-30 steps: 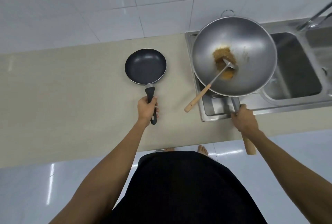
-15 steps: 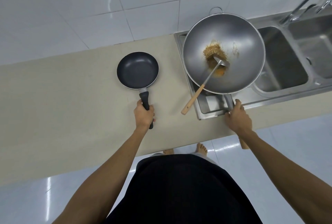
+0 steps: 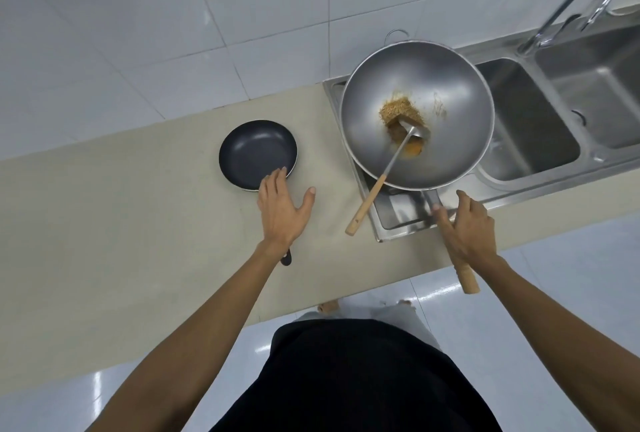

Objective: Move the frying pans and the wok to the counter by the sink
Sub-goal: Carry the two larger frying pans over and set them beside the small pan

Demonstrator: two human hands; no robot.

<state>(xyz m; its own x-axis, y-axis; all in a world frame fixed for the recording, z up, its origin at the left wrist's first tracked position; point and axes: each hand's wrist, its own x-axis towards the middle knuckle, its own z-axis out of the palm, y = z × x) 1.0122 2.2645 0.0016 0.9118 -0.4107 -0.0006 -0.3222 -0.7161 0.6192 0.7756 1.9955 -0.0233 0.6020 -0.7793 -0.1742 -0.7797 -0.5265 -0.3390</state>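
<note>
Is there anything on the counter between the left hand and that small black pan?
Nothing visible. The left hand is open, its fingertips over the near rim of the small black frying pan, which sits on the bare counter. The hand covers most of the pan's handle.

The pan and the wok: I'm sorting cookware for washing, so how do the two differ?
The pan is small, dark and shallow; the wok is larger, bare grey metal and deep. The pan is empty; the wok holds brown food residue and a spatula. The pan sits on the counter; the wok is over the sink edge. Both are round, each with a long handle towards the person.
</note>
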